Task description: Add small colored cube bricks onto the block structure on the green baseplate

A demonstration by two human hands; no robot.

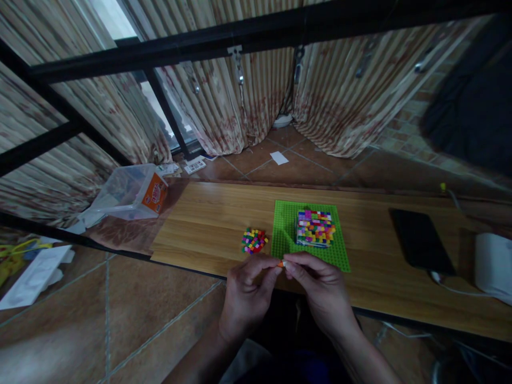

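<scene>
My left hand [248, 290] and my right hand [325, 288] meet at the table's front edge, thumbs and forefingers pinched. Between the fingertips is a small orange toy brick [280, 264], with a whitish bit beside it at my right fingertips that is too small to make out. Just beyond my hands lies a green studded baseplate [285, 216]. On it stands a block built of many coloured bricks [315, 228]. Left of the baseplate, a loose pile of small coloured bricks [254, 241] rests on the wood.
The wooden table [208, 213] carries a black tablet [422, 240] with a cable and a white box-shaped device [494, 264] at the right. A clear plastic bin [128, 192] stands on the floor at the left. Behind are curtains [224, 106] and a dark metal frame [180, 47].
</scene>
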